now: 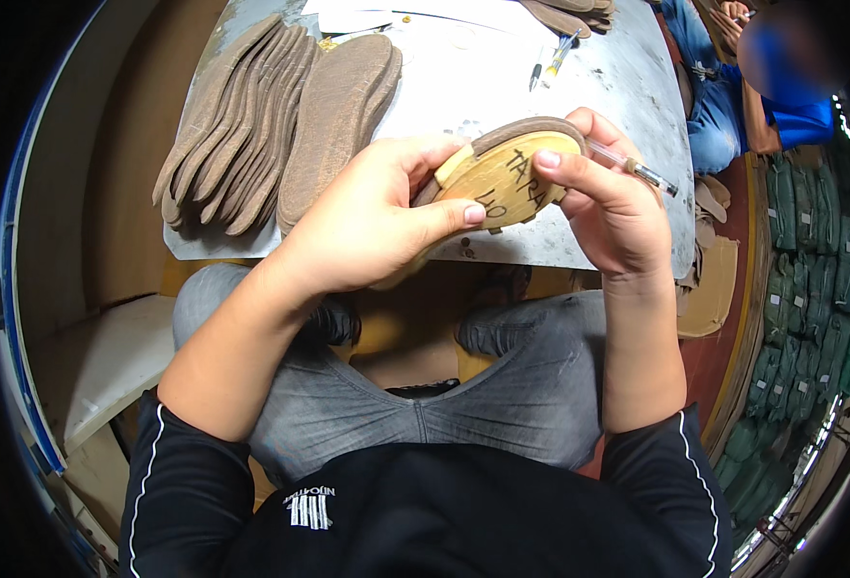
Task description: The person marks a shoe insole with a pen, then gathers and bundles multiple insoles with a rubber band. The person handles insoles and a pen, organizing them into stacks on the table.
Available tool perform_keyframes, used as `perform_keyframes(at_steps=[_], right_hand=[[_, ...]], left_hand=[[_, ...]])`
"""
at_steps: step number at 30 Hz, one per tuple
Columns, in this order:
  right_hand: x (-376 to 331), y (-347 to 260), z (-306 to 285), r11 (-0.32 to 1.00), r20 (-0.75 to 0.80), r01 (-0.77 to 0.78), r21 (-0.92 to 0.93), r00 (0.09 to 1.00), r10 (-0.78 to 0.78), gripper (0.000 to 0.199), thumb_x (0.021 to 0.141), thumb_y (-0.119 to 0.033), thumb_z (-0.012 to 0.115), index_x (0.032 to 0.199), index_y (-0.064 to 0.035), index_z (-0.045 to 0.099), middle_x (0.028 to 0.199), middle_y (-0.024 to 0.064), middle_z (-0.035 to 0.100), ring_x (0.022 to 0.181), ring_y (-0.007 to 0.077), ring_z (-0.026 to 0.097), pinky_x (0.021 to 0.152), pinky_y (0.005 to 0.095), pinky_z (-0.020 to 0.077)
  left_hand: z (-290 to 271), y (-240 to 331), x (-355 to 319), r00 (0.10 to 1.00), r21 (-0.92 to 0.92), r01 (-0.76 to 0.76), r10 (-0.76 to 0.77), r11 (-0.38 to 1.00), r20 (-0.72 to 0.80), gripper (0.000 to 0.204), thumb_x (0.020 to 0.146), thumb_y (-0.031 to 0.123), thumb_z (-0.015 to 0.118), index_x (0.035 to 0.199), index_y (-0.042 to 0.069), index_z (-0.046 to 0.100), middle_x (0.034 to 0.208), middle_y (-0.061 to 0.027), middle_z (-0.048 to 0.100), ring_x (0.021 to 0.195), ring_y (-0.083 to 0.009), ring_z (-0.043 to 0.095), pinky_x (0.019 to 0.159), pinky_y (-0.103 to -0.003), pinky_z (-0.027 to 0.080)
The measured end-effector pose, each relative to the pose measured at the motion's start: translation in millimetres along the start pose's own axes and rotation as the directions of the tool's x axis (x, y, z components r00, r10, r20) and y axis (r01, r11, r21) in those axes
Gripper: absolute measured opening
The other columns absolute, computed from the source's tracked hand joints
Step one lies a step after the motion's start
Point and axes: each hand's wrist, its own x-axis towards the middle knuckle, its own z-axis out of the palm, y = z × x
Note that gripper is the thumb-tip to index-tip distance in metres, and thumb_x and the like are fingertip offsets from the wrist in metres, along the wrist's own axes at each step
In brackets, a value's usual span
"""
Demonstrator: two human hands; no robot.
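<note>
Between the two hands, raised above the near edge of the table (627,87), sits one tan sole-shaped template (502,178) with a darker brown sole (531,127) pressed behind it; hand-lettering shows on the tan face.

Left hand (372,222): clenched on the template's near end, thumb across the lower face, fingers curled over the top edge.
Right hand (608,207): grasping the far end of the same pair, forefinger on the tan face; a clear-barrelled pen (637,166) is tucked among its fingers, tip pointing away to the right.

Progress, judged: the template and sole look aligned edge to edge, with the pen held but not touching either piece, so any marking of this sole appears not yet started. Whether the pieces beyond the left hand are finished or waiting cannot be told.

Counts:
- Template in hand: 1.
- Sole in hand: 1.
- Pens: 1 in the right hand; 2 more writing tools (552,60) on the table beyond the right hand.
- Fanned stack of brown soles (251,125) beyond the left hand: about 9 or 10, overlaps make it uncertain.
- Second heap of soles (569,14) at the far edge: partly cut off, not countable.

Right of the right hand, a second person in blue (781,106) sits near the table; green bundles (820,260) are stacked further right.
</note>
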Motion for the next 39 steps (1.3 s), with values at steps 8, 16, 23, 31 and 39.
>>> perform_keyframes(at_steps=[8,16,23,31,39], right_hand=[[3.0,0.1,-0.8,0.999,-0.038,-0.016,0.032,0.999,0.017,0.019,0.109,-0.008,0.077,0.127,-0.0036,0.070,0.132,0.0221,0.082,0.122,0.0224,0.077,0.107,0.0371,0.0577],[1.9,2.4,19.0,0.653,-0.021,0.385,-0.652,0.852,-0.523,0.044,0.124,-0.028,0.058,0.155,0.0012,0.067,0.129,0.0145,0.083,0.116,0.0202,0.074,0.107,0.0359,0.0553],[-11.4,3.0,38.6,0.282,0.376,0.556,-0.782,0.781,-0.499,0.025,0.108,-0.012,0.083,0.123,0.0083,0.084,0.097,0.0135,0.080,0.086,0.0201,0.074,0.082,0.0311,0.0587],[-5.6,7.8,42.5,0.179,0.456,0.622,-0.762,0.712,-0.535,0.020,0.096,0.002,0.089,0.113,0.0082,0.081,0.102,0.0188,0.083,0.095,0.0290,0.083,0.089,0.0379,0.0651],[-5.0,5.3,39.7,0.179,0.510,0.669,-0.721,0.688,-0.516,0.012,0.095,0.007,0.084,0.104,0.0078,0.077,0.100,0.0204,0.082,0.096,0.0339,0.083,0.091,0.0422,0.0660]], left_hand=[[-6.5,0.2,-5.2,0.994,0.093,-0.101,0.104,0.990,-0.026,0.035,0.109,0.002,0.075,0.143,-0.006,0.075,0.113,-0.0067,0.083,0.104,-0.0097,0.071,0.095,-0.032,0.060],[-3.6,2.5,-9.0,0.966,0.522,-0.120,0.220,0.844,-0.133,0.034,0.101,0.001,0.074,0.134,-0.002,0.079,0.101,-0.0241,0.082,0.089,-0.0310,0.080,0.086,-0.041,0.062],[-3.4,3.6,-6.9,0.960,0.540,-0.136,0.246,0.830,-0.137,0.022,0.100,0.003,0.074,0.122,-0.001,0.079,0.090,-0.0231,0.078,0.077,-0.0347,0.074,0.076,-0.045,0.058],[0.2,12.7,-9.2,0.973,0.540,-0.080,0.183,0.838,-0.139,0.019,0.100,0.002,0.073,0.117,0.000,0.079,0.087,-0.0217,0.076,0.074,-0.0333,0.071,0.074,-0.045,0.056],[-1.8,4.6,-7.3,0.975,0.479,-0.073,0.163,0.875,-0.149,0.017,0.100,0.003,0.074,0.116,-0.001,0.079,0.086,-0.0196,0.075,0.074,-0.0285,0.070,0.073,-0.042,0.056]])
